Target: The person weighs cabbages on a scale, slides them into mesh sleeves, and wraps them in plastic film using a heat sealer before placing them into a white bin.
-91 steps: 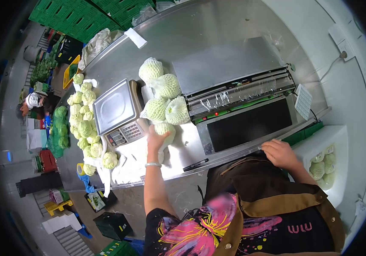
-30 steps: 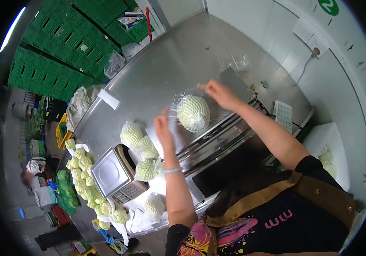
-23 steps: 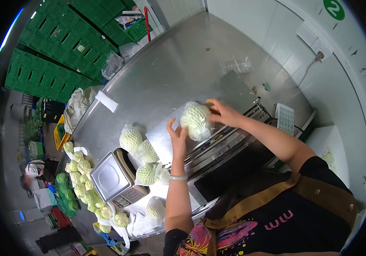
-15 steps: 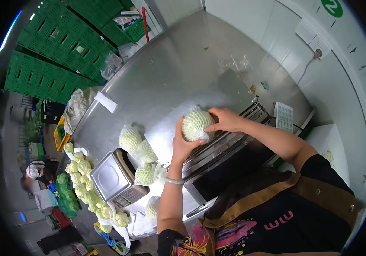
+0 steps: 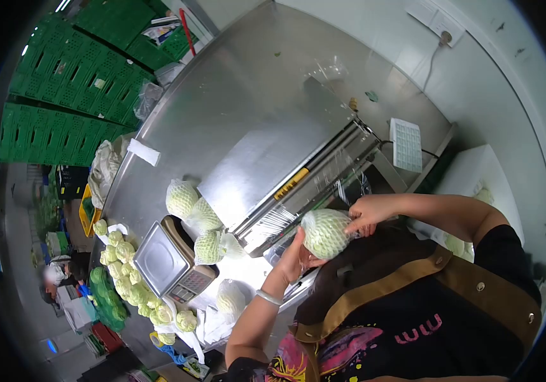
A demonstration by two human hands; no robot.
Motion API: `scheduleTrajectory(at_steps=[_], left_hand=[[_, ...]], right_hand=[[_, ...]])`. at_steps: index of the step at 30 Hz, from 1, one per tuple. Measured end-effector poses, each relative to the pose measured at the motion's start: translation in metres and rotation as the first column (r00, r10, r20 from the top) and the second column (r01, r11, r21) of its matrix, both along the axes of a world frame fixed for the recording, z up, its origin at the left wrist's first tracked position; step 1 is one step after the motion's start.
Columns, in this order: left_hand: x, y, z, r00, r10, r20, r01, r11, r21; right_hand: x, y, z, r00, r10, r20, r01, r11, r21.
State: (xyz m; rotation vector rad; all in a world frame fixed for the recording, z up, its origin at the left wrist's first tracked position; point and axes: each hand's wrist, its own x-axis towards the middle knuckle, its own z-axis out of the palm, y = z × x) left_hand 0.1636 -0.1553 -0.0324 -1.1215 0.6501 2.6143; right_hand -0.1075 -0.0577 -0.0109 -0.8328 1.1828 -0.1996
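A pale green cabbage in a white foam net is held close to my apron, just off the front of a film-wrapping machine. My left hand cups its left and lower side. On the upper right, my right hand is closed against it; part of its fingers is hidden. Clear film seems to cover the net, though its edges are hard to make out. Left of the machine, several netted cabbages sit together on the steel table, one of them with loose clear plastic around it.
A weighing scale stands left on the steel table, beside a pile of bare cabbages. Another wrapped cabbage lies near the front edge. A white slotted tray is at the right. Green crates are stacked beyond the table.
Both hands have brought the cabbage from above the wrapping machine down and right, toward my body. The machine's rollers and film now show more fully. The camera view has shifted slightly.
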Motion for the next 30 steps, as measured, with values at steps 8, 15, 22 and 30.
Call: scheduleTrajectory(at_steps=[8, 15, 22, 30], left_hand=[[0.054, 0.059, -0.008, 0.961, 0.248, 0.123, -0.158, 0.855, -0.494], [0.048, 0.058, -0.074, 0.826, 0.486, 0.286, 0.114, 0.353, -0.929], [-0.013, 0.049, -0.104, 0.823, 0.344, 0.452, 0.567, -0.552, -0.612], [-0.003, 0.078, -0.069, 0.997, -0.071, 0.015, -0.018, -0.44, -0.898]], right_hand=[[0.02, 0.043, -0.019, 0.848, -0.529, -0.015, 0.512, 0.828, -0.23], [0.016, 0.04, -0.056, 0.512, -0.613, -0.602, 0.193, 0.765, -0.615], [0.048, 0.021, -0.129, 0.393, -0.681, -0.618, -0.426, 0.46, -0.779], [0.09, 0.048, -0.06, 0.853, -0.442, 0.278, 0.492, 0.501, -0.712]])
